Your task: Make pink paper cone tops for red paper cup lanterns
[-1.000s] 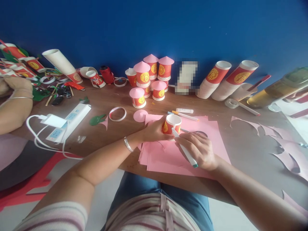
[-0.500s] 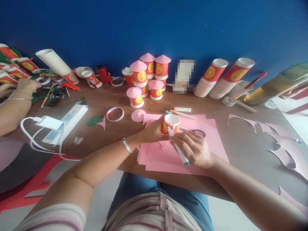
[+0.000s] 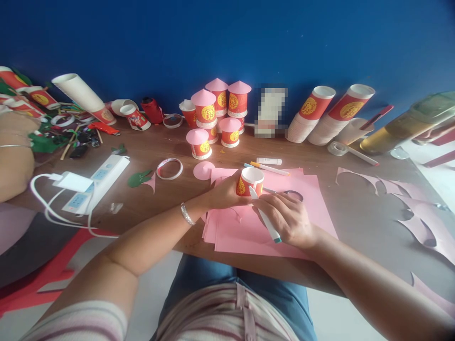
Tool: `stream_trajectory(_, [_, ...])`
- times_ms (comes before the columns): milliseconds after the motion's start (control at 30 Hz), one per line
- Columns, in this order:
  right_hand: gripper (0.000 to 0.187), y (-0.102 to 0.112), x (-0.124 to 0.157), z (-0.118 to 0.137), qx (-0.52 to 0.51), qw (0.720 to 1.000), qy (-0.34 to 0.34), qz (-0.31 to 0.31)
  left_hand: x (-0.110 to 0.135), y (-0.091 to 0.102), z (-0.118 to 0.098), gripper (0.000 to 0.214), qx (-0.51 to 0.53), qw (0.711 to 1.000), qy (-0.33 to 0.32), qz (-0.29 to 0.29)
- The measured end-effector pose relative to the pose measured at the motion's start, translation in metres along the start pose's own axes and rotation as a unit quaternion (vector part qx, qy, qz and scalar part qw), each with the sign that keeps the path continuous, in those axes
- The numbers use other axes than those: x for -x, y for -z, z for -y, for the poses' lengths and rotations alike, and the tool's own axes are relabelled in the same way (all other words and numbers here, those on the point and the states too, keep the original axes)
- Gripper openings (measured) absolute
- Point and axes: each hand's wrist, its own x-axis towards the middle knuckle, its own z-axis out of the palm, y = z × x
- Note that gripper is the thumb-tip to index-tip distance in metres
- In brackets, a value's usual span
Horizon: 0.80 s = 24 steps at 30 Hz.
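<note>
My left hand (image 3: 227, 192) is closed round the left side of a red paper cup (image 3: 244, 185) with gold print, its white opening facing up. Between the fingers of my right hand (image 3: 287, 218) is a white marker pen (image 3: 267, 222) with a teal end. The marker's upper tip meets the front of the cup, where a pale strip shows. Both hands are above a stack of pink paper sheets (image 3: 245, 241). Scissors (image 3: 294, 194) lie on the sheets, partly hidden behind my right hand. A flat pink paper cone (image 3: 204, 170) rests at the stack's upper left corner.
Red cups with pink cone roofs (image 3: 208, 113) stand at the back. Stacked paper cups (image 3: 348, 111) lean on the right, near a bottle (image 3: 394, 125). Tape rolls (image 3: 169, 169), a power strip (image 3: 101, 182) and pink scraps (image 3: 423, 227) lie around. A co-worker's arm (image 3: 16, 156) is at left.
My hands have shifted the cup and marker very slightly, the marker still against the cup's front. The co-worker's arm at the left has drawn back toward the frame edge.
</note>
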Motion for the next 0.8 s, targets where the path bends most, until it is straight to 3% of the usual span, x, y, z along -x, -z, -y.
stream_trajectory(300, [0.021, 0.001, 0.002, -0.001, -0.012, 1.000, -0.009, -0.004, 0.000, 0.002, -0.008, 0.039, 0.000, 1.000, 0.007, 0.000])
stream_trajectory(433, [0.030, 0.002, 0.002, -0.002, -0.021, 1.000, -0.015, -0.005, 0.000, 0.002, -0.011, 0.034, 0.015, 1.000, -0.001, 0.004])
stream_trajectory(800, [0.034, 0.002, 0.007, -0.005, -0.042, 0.999, -0.028, 0.003, -0.001, 0.005, -0.012, 0.036, 0.051, 0.998, 0.019, 0.016])
